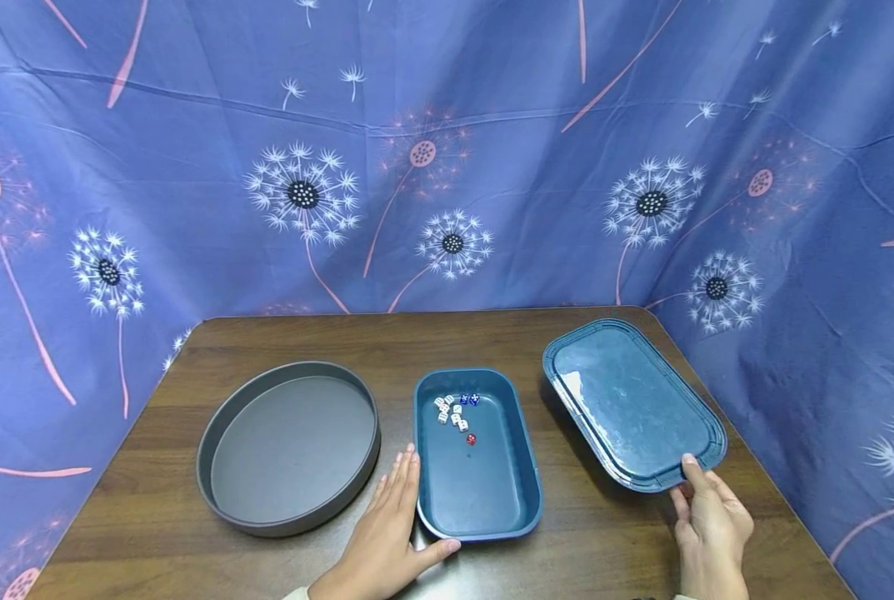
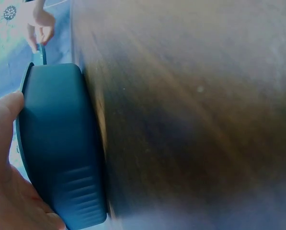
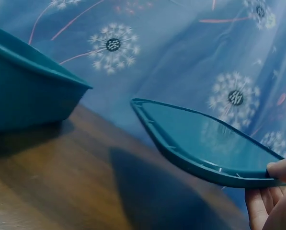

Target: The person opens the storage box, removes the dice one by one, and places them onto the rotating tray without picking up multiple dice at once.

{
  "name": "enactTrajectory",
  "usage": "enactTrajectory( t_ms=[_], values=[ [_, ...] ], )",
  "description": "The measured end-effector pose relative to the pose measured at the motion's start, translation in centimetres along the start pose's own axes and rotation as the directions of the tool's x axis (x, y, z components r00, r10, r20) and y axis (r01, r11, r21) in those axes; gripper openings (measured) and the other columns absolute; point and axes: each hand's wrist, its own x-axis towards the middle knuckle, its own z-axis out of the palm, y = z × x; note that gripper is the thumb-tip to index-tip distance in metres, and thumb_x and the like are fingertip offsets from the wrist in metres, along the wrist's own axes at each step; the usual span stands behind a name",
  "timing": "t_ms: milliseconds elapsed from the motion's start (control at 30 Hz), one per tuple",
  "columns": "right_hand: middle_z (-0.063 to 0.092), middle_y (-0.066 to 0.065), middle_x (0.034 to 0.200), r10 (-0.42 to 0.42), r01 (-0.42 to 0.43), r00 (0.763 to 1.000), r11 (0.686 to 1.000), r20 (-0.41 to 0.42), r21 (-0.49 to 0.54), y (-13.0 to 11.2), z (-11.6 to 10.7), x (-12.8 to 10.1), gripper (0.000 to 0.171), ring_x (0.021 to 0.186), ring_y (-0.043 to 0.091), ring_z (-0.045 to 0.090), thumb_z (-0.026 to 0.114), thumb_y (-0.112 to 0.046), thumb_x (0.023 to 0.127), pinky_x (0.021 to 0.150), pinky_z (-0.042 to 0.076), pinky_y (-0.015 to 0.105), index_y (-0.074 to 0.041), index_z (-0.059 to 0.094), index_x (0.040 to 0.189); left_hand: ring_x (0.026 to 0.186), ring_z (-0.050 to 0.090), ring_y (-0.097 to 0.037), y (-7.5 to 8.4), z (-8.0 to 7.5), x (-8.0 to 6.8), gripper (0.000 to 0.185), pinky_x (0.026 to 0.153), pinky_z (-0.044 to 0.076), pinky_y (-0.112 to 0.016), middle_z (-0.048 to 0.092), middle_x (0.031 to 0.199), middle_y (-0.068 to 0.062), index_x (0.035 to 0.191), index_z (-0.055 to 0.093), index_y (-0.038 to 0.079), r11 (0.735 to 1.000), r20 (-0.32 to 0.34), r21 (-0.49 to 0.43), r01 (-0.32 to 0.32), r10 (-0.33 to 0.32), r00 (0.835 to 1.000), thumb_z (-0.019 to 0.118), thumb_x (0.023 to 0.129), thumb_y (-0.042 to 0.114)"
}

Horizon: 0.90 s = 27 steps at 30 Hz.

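Observation:
A deep blue rectangular container (image 1: 480,492) sits on the table with small dice inside: several white dice (image 1: 456,419), two blue dice (image 1: 474,400) and one red die (image 1: 471,439). My left hand (image 1: 387,533) lies along its left side, fingers straight, the thumb at the near rim. In the left wrist view the thumb (image 2: 17,101) touches the container's rim. Over to the right, my right hand (image 1: 712,521) pinches the near corner of a matching blue lid (image 1: 630,400), thumb on top and fingers underneath. The lid is tilted above the table, its shadow visible below in the right wrist view.
A round dark grey pan (image 1: 289,450) stands left of the container, close to my left fingers. The wooden table (image 1: 461,337) ends at a blue curtain (image 1: 491,167) with dandelion prints, hanging behind and along the right side.

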Motion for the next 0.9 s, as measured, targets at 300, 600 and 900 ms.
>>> enactTrajectory(
  t_ms=[300, 600, 900],
  values=[
    [0.06, -0.001, 0.071, 0.069, -0.069, 0.997, 0.998, -0.021, -0.004, 2.7, -1.9, -0.4, 0.013, 0.067, 0.006, 0.061, 0.08, -0.003, 0.074, 0.067, 0.056, 0.022, -0.007, 0.069, 0.071, 0.145, 0.017, -0.031, 0.1, -0.1, 0.0, 0.111, 0.112, 0.026, -0.053, 0.014, 0.16, -0.015, 0.152, 0.017, 0.0, 1.0, 0.009, -0.002, 0.015, -0.015, 1.0, 0.056, 0.078, 0.074],
    [0.061, 0.0, 0.083, 0.116, -0.117, 0.992, 0.993, 0.042, 0.031, 3.9, -3.1, -1.5, 0.01, 0.076, 0.007, 0.061, 0.079, -0.007, 0.076, 0.077, 0.054, 0.021, -0.007, 0.069, 0.075, 0.145, 0.017, -0.031, 0.1, -0.1, 0.0, 0.111, 0.113, 0.026, -0.052, 0.014, 0.159, -0.015, 0.153, 0.015, 0.001, 1.0, 0.014, 0.011, 0.006, -0.006, 1.0, 0.054, 0.079, 0.074],
    [0.066, -0.006, 0.077, 0.253, -0.229, 0.953, 0.962, 0.169, -0.149, 4.6, -4.6, -1.2, 0.09, 0.08, 0.005, 0.065, 0.068, -0.009, 0.087, 0.088, 0.05, 0.021, -0.011, 0.007, 0.154, 0.145, 0.017, -0.031, 0.2, -0.4, 0.0, 0.11, 0.113, 0.025, -0.051, 0.014, 0.159, -0.016, 0.152, 0.016, 0.0, 1.0, 0.018, 0.026, 0.003, -0.003, 1.0, 0.052, 0.08, 0.075]
  ],
)
